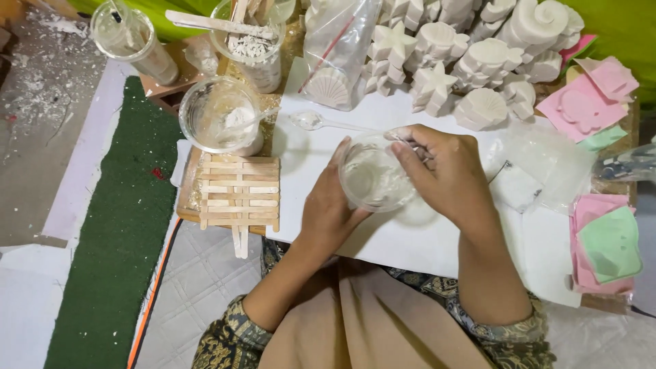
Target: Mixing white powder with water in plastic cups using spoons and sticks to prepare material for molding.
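The left hand (328,205) cups a clear plastic cup (372,179) of white paste on the white sheet (424,239) — the right hand (444,171) pinches a stirrer at its rim. White plaster shells (478,61) crowd behind — a popsicle-stick rack (239,193) lies left.

The work surface is a low board covered with a white sheet (424,239), lit evenly and softly from above, with no hard shadows. To the left of it, a strip of dark green artificial turf (116,225) runs along the floor, edged by a thin orange line near its lower end. Beyond the turf lies bare grey concrete floor (34,137), dusted with white powder and crumbs toward the upper corner. A white quilted mat (198,287) covers the floor beside the board. Bright green fabric (625,34) drapes across the back.
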